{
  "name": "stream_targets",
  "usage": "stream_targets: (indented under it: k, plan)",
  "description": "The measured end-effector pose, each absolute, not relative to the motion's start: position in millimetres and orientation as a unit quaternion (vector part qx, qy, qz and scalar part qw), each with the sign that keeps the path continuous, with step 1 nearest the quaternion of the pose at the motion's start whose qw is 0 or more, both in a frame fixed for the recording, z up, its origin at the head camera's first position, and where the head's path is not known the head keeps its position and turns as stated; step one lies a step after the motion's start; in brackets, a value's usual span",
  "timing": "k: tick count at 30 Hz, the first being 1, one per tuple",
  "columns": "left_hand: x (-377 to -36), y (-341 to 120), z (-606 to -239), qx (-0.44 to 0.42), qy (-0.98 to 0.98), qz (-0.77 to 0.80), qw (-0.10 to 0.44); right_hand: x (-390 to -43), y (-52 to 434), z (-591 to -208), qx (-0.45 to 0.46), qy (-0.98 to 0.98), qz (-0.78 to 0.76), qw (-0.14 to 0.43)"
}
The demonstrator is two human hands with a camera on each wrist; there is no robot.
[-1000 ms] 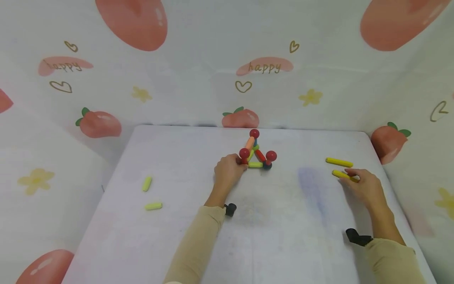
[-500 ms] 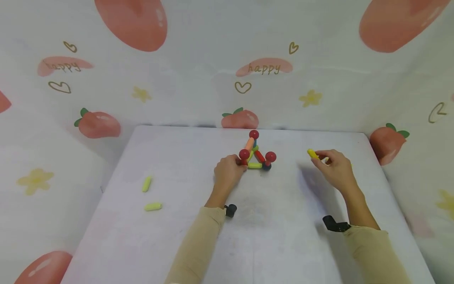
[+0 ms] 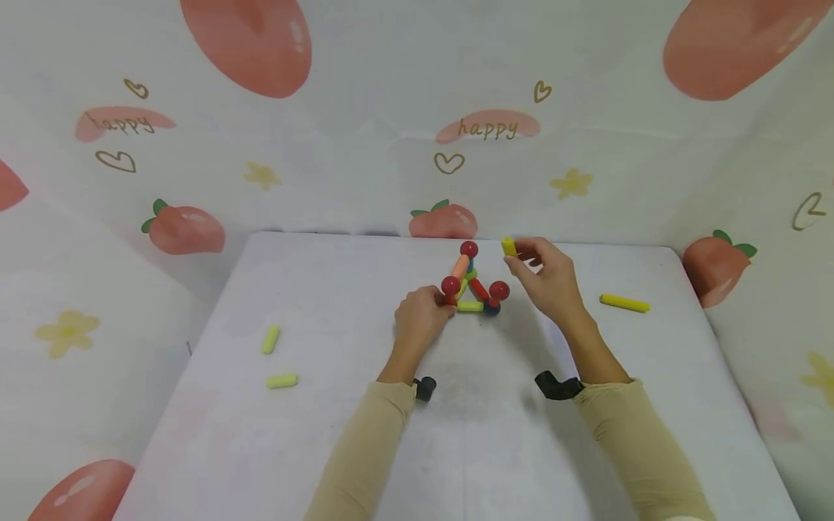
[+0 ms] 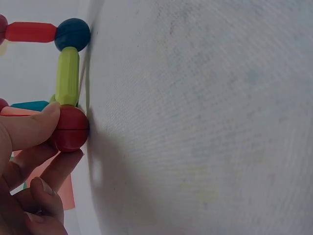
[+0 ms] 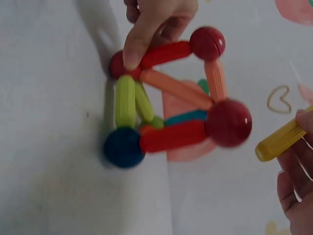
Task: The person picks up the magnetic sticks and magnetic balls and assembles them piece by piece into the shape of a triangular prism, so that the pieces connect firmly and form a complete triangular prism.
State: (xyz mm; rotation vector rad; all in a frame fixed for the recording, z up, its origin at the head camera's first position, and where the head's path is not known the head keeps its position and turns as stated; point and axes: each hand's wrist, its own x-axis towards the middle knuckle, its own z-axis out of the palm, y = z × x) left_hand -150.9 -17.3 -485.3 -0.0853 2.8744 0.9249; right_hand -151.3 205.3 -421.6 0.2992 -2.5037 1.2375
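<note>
A white table [image 3: 326, 434] was enclosed by a pale cloth backdrop [image 3: 365, 145] printed with strawberries, hearts and flowers.

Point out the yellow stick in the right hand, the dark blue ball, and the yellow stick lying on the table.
Held yellow stick [image 5: 279, 141], right wrist view, its free end.
Dark blue ball [image 5: 123, 147], right wrist view, its middle.
Lying yellow stick [image 3: 624, 303], head view, mid-length.

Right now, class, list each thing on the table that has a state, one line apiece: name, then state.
Rod-and-ball frame: standing, steadied by left hand at a red ball.
Yellow rod: lifted, pinched by right hand.
Second yellow rod: lying flat.
Two green rods: lying loose.
</note>
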Motion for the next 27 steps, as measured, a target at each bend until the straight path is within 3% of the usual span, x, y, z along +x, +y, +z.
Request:
stream_targets:
  k: [4, 10, 27]
  plan:
    - [-151, -18, -485, -0.028, 0.948, 0.309, 0.066, -154, 186, -423, 0.140, -0.875, 0.430, 0.172]
    - [-152, -19, -486, -0.025, 0.950, 0.306, 0.060, -157, 170, -439, 0.171, -0.873, 0.438, 0.131]
    - [-153, -21, -486, -0.013, 0.949, 0.309, 0.063, -156, 170, -466, 0.188, -0.920, 0.330, 0.094]
